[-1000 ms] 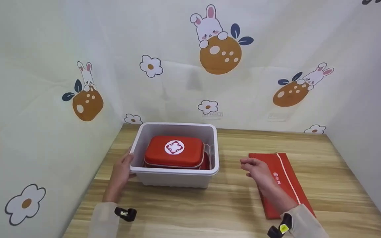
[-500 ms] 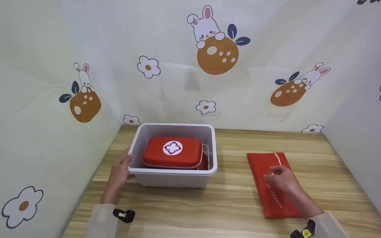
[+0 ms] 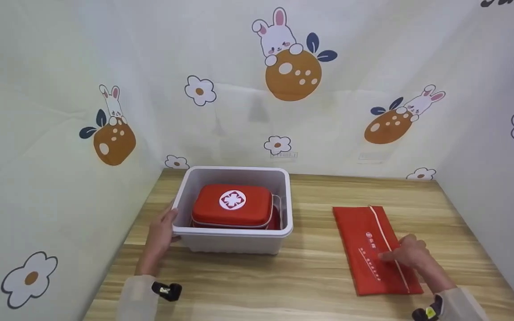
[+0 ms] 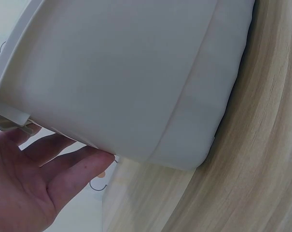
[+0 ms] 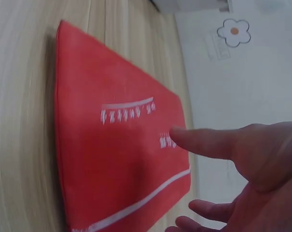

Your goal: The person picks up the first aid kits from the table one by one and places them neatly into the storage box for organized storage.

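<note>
A grey-white plastic bin [image 3: 234, 243] stands at the left of the table. My left hand [image 3: 161, 234] grips its left rim; in the left wrist view the fingers [image 4: 80, 171] lie against the wall under the rim, with the thumb mostly out of sight. Inside the bin sits a red zip case [image 3: 232, 205] with a white cross emblem. A flat red fabric pouch [image 3: 359, 249] with white print and a white-edged strip lies on the right. Over its right edge is my right hand [image 3: 415, 256], thumb [image 5: 208, 140] stretched above the pouch and fingers apart beyond the edge.
The wood-grain table [image 3: 310, 276] is enclosed by pale curtains [image 3: 221, 120] printed with rabbits, oranges and flowers. Beside the case in the bin, a clear item and more red material show in part.
My right hand has moved right, across the pouch from its left side to its right edge. The left hand stays on the bin.
</note>
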A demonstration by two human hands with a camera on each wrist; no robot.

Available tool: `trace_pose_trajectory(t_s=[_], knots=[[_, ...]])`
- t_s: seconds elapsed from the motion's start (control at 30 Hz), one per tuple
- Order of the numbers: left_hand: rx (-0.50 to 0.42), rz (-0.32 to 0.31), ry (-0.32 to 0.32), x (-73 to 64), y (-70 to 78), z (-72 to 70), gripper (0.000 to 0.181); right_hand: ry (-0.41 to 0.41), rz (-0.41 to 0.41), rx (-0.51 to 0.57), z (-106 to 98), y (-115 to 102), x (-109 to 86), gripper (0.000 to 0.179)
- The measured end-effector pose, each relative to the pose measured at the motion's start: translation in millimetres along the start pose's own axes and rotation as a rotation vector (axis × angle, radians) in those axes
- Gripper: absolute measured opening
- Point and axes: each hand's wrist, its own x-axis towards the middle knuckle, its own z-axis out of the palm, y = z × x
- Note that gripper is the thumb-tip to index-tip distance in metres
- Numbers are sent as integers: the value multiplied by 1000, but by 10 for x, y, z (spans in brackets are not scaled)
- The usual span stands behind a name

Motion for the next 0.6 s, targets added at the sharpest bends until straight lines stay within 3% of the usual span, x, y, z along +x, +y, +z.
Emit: trace_pose_trajectory(t_s=[0.17, 0.3, 0.43, 0.6], knots=[[3, -10, -3, -5, -2, -6, 57, -92, 46, -61, 6, 89, 60, 85], [-2, -15, -14, -9, 0, -5, 58, -171, 69, -110, 9, 149, 103, 72], [-8, -14, -25, -16, 0, -6, 59, -226, 88, -70, -1, 211, 119, 60], [-38, -25, -36, -21, 12, -7, 59, -254, 107, -40, -6, 272, 143, 58]])
